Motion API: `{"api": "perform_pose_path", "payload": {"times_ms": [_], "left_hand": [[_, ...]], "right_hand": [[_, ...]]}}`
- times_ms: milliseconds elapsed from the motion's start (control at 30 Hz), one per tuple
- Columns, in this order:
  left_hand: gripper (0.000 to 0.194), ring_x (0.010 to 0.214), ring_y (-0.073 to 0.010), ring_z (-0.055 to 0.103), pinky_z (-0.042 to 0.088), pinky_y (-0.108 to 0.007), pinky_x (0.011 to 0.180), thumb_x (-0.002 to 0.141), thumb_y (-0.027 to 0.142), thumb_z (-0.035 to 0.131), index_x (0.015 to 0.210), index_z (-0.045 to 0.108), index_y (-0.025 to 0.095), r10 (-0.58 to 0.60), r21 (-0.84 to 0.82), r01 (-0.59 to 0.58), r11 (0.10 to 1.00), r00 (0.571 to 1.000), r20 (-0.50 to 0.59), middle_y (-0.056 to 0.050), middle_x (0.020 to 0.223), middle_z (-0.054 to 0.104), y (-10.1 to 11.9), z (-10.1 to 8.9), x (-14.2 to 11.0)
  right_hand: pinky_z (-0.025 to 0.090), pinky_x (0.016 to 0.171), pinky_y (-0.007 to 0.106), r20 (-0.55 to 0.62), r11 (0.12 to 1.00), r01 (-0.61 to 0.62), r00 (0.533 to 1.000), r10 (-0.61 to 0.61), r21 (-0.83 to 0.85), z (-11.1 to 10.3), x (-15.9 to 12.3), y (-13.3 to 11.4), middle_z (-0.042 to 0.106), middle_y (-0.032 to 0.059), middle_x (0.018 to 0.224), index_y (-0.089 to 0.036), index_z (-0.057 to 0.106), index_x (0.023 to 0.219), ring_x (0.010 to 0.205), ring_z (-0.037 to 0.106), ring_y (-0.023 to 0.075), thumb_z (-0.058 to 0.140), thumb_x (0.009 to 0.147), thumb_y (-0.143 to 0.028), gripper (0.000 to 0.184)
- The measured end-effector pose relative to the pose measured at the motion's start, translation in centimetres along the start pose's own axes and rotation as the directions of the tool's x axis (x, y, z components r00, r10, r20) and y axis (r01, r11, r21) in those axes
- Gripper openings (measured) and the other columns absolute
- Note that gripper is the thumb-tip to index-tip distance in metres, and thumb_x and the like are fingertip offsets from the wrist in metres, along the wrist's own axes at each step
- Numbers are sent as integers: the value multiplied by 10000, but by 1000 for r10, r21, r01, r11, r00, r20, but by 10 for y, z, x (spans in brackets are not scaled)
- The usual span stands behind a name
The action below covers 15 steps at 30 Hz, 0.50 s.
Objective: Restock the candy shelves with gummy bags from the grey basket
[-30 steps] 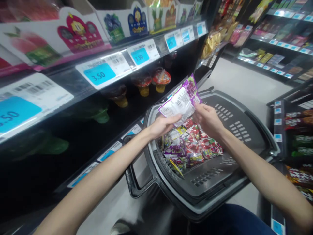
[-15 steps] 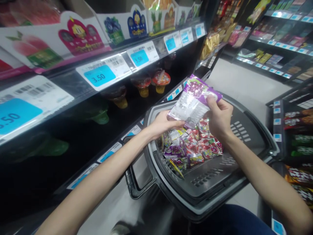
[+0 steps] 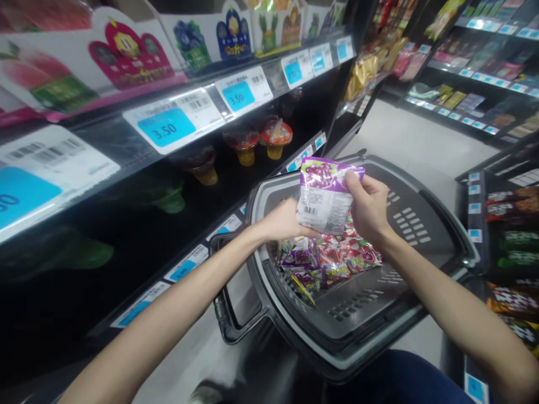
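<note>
Both my hands hold a purple grape candy packet (image 3: 325, 193) upright over a dark grey shopping basket (image 3: 425, 247). My left hand (image 3: 283, 221) grips the packet's lower left corner. My right hand (image 3: 369, 206) pinches its right edge near the top. The packet's white back with a barcode faces me. Below it, several red and purple candy packets (image 3: 332, 259) lie piled in the basket's left part.
A dark shelf unit on the left carries price tags reading 3.50 (image 3: 166, 126) and jelly cups (image 3: 275, 137) on the lower shelf. Fruit-print display boxes (image 3: 126, 47) stand on top. More snack shelves (image 3: 509, 235) line the right side. Pale floor (image 3: 416, 140) runs ahead.
The packet has been turned from tilted to upright. My right hand rose from its lower edge to grip its upper right side, while my left hand stayed at the bottom.
</note>
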<state>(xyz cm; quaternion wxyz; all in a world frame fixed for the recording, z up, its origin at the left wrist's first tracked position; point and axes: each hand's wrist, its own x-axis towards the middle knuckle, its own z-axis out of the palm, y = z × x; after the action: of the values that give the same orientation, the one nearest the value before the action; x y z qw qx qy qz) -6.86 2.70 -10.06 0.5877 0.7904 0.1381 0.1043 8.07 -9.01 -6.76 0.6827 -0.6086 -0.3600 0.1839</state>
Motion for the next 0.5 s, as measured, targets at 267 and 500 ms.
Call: {"api": "perform_pose_path", "payload": {"times_ms": [267, 500], "left_hand": [[500, 945, -284, 702, 566, -422, 893, 560, 333, 895, 992, 754, 123, 1, 14, -1, 1000, 1000, 14, -86, 950, 765, -1, -1, 1], [523, 957, -289, 698, 563, -434, 909, 560, 332, 892, 1015, 752, 117, -3, 12, 3, 1000, 1000, 5, -85, 955, 763, -1, -1, 1]], "right_hand": [[530, 695, 361, 2, 1000, -13, 1000, 13, -1, 0, 1, 0, 673, 22, 807, -249, 705, 747, 812, 630, 217, 725, 814, -595, 353], [532, 709, 354, 25, 999, 3, 1000, -4, 37, 0, 2, 1, 676, 13, 792, -252, 716, 756, 789, 634, 202, 718, 841, -554, 313]]}}
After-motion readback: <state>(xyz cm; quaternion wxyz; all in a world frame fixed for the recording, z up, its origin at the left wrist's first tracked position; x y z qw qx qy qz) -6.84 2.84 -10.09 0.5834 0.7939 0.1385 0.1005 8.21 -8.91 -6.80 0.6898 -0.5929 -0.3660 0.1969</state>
